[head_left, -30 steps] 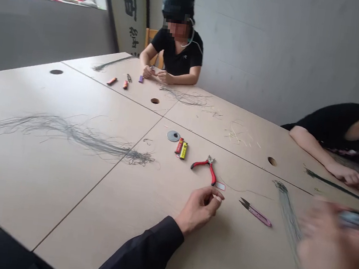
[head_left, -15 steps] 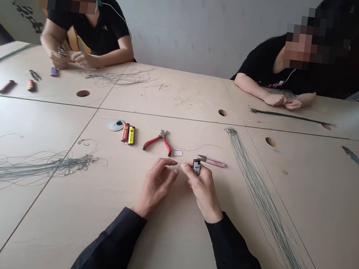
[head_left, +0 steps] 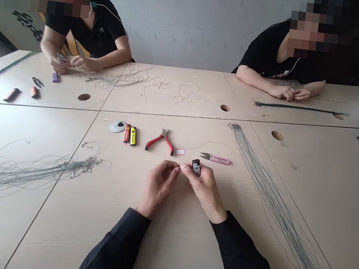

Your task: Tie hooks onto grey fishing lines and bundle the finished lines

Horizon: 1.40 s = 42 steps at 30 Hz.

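Note:
In my right hand (head_left: 207, 190) is a black lighter (head_left: 196, 167) with a pale label, tucked against the fingers while thumb and index pinch forward. My left hand (head_left: 160, 186) is closed in a pinch, its fingertips meeting those of the right; whatever lies between them is too small to make out. Just beyond the hands lie red-handled pliers (head_left: 160, 141), pink thread snips (head_left: 216, 158) and a small red-edged white label (head_left: 180, 151). A thin thread (head_left: 204, 145) curves across the table behind them.
Red (head_left: 127, 133) and yellow lighters (head_left: 133, 136) lie beside a round silver disc (head_left: 116, 126). Bundles of grey-green cords stretch out at left (head_left: 30, 175) and right (head_left: 273, 198). Two people in black shirts sit opposite, one holding a lighter (head_left: 61, 56). Round holes (head_left: 277, 135) pierce the tabletop.
My left fingertips have closed together and now meet the right hand's. The lighter stays in my right hand. The view has shifted slightly.

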Each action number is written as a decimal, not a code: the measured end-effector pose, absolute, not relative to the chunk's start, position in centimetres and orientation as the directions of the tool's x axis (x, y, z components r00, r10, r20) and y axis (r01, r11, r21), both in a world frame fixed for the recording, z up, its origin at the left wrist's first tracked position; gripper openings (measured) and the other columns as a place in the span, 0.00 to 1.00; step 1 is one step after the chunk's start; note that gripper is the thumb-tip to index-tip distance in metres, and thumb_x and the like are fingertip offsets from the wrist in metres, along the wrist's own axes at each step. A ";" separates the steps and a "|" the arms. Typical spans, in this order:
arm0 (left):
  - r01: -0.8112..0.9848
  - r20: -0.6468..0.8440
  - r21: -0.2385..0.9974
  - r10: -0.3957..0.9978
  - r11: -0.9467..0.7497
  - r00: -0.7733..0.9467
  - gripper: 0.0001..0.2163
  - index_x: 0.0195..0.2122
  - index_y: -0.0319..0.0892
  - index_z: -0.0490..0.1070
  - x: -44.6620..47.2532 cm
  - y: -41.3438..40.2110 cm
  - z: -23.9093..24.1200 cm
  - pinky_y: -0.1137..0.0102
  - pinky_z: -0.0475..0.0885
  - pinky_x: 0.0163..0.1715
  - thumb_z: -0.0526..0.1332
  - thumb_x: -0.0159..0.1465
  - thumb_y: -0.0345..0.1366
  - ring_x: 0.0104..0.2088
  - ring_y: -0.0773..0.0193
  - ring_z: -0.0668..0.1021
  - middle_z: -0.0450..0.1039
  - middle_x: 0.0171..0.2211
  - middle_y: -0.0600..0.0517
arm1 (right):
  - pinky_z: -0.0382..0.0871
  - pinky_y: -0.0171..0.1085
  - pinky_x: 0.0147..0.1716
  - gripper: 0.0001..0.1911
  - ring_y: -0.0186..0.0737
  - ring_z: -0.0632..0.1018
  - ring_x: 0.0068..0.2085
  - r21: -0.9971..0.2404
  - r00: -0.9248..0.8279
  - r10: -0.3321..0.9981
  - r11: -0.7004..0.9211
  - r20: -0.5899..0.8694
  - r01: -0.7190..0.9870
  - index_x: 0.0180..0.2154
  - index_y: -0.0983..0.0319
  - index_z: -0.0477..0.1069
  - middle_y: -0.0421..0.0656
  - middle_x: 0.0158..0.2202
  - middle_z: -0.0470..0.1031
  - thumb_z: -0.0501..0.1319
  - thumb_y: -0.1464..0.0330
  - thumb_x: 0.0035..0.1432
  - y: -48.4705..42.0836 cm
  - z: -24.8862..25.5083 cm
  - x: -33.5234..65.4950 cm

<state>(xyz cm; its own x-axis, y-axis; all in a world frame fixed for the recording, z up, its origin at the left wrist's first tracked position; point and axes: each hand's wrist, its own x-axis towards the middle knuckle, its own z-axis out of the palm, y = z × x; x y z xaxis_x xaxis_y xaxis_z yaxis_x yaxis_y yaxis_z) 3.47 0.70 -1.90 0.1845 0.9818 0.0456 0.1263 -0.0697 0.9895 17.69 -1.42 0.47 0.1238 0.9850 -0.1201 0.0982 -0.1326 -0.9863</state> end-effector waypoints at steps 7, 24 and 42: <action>0.027 0.031 0.999 0.983 -0.036 0.181 0.12 0.37 0.39 0.71 3.4 0.7 -1.6 0.73 0.67 0.34 0.60 0.66 0.44 0.32 0.66 0.72 0.73 0.32 0.52 | 0.58 0.33 0.25 0.17 0.33 0.63 0.24 -0.988 0.149 0.988 -0.068 -0.047 0.138 0.41 0.62 0.73 0.36 0.25 0.66 0.61 0.55 0.62 -1.6 0.7 17.6; -0.023 0.008 1.000 0.978 -0.003 0.211 0.12 0.36 0.39 0.72 3.1 0.6 -1.0 0.72 0.68 0.36 0.61 0.65 0.44 0.33 0.65 0.74 0.74 0.32 0.51 | 0.62 0.34 0.30 0.15 0.36 0.71 0.29 -0.975 0.066 0.998 -0.035 -0.021 0.221 0.35 0.62 0.76 0.39 0.28 0.73 0.61 0.56 0.62 -1.8 0.9 17.9; -0.092 -0.030 0.995 0.983 0.047 0.182 0.12 0.34 0.39 0.70 3.1 0.8 -0.5 0.73 0.67 0.34 0.62 0.64 0.44 0.31 0.67 0.72 0.70 0.28 0.54 | 0.59 0.34 0.29 0.16 0.35 0.65 0.28 -0.981 -0.016 0.998 -0.058 -0.062 0.186 0.33 0.62 0.73 0.38 0.26 0.67 0.59 0.57 0.64 -1.9 0.7 17.7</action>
<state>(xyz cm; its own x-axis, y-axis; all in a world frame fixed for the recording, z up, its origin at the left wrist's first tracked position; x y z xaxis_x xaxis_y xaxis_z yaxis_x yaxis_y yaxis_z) 3.11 0.81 -0.46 0.1818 0.9829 -0.0298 -0.0920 0.0472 0.9946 17.69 -1.86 0.67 -0.0158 0.9980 -0.0620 0.1858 -0.0580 -0.9809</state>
